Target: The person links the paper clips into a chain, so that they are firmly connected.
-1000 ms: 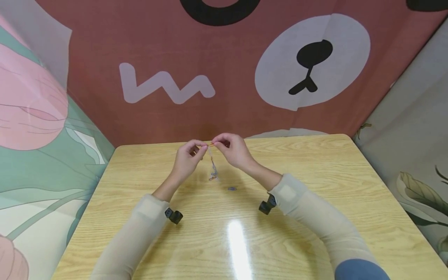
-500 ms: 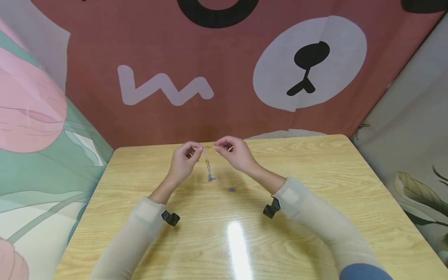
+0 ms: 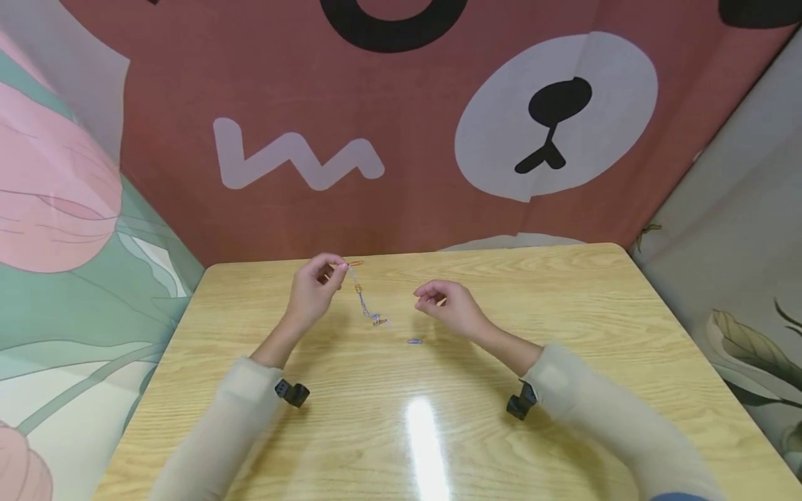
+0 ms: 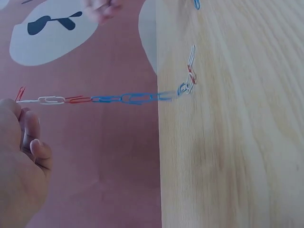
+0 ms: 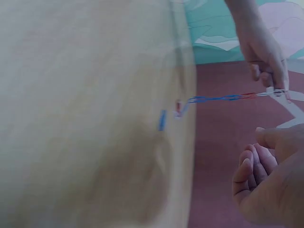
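Note:
My left hand point(image 3: 312, 289) pinches the top end of a paper clip chain point(image 4: 78, 99) between thumb and forefinger. White, red and blue clips follow one another down the chain, and its lower end lies bunched on the table. A red paper clip point(image 4: 20, 93) sticks out past the fingertips at the top. Apart from the chain, to its right, my right hand point(image 3: 452, 306) hangs over the table with fingers loosely curled and nothing between them. A single blue paper clip point(image 3: 414, 342) lies on the table, nearer to me than the chain's lower end.
The wood-grain table point(image 3: 351, 417) ends at a reddish cloth backdrop point(image 3: 301, 223) with a printed bear face. Printed curtains stand left and right. A small black camera point(image 3: 292, 393) sits on the left wrist, another black camera point(image 3: 522, 401) on the right.
My right hand has let go of the orange-red clip at the chain's top and moved right and toward me. The left hand has shifted left, carrying the chain's upper end.

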`<state>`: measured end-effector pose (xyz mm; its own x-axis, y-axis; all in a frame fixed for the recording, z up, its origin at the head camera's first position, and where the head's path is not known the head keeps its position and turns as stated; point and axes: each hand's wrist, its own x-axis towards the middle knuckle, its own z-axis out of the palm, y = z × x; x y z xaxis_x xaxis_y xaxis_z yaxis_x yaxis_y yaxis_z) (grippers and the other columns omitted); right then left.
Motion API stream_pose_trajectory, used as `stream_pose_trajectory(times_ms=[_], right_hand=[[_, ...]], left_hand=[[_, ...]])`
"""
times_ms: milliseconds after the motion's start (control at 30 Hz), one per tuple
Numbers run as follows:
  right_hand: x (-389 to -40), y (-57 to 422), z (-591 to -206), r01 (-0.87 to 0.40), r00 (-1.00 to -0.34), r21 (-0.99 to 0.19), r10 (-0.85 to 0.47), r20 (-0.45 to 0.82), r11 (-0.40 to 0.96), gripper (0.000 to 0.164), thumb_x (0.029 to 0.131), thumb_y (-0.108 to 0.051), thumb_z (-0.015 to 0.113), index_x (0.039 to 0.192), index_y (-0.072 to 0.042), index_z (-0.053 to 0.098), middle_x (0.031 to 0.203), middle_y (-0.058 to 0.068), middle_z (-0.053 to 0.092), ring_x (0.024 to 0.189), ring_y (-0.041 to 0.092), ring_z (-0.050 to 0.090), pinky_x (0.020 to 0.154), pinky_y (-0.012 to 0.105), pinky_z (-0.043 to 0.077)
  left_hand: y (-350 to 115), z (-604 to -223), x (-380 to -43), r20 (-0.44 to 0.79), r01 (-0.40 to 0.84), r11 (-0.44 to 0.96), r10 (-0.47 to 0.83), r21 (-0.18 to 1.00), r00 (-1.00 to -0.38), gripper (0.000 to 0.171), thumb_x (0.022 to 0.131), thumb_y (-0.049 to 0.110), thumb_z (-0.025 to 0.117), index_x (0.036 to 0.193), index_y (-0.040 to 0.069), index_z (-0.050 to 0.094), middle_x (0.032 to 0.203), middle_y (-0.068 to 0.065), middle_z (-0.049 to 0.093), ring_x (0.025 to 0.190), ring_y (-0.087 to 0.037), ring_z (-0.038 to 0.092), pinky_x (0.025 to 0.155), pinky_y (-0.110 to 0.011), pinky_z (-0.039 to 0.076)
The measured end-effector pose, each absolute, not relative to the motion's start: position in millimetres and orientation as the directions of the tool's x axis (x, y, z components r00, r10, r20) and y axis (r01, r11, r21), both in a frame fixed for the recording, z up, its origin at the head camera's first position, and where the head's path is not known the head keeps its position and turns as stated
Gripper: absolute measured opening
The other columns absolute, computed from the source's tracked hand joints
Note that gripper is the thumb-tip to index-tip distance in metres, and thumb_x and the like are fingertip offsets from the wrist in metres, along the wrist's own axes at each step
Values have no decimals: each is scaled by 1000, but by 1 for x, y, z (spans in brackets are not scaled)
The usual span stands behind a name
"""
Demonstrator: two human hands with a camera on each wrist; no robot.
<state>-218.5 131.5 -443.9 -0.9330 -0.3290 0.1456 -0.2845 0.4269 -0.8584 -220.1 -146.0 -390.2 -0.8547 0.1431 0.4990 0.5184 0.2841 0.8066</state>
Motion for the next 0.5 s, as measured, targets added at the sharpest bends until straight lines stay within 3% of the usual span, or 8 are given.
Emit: stream_pose_trajectory(times_ms=[167,500], right_hand=[[-206,138,-463,-269,-928,-859,-357,109,436,16,95,-9,73,107,2,73,89,1,70,84,16,63,76,30,54],[-194,142,-494,-237,-919,-849,-393,38,473,8,91,-4,76,99,-4,74,87,0,68,78,14,60,68,24,52]], left_hand=[[-155,-393,-220,518,528,277,117,803,-848,6,97,-8,63,97,-14,65,79,-25,61,61,-7,52,53,-15,40],[-166,-393,-218,523,526,292,96,799,-847,6,96,-11,62,97,-16,64,81,-26,61,62,-4,52,52,-14,40]])
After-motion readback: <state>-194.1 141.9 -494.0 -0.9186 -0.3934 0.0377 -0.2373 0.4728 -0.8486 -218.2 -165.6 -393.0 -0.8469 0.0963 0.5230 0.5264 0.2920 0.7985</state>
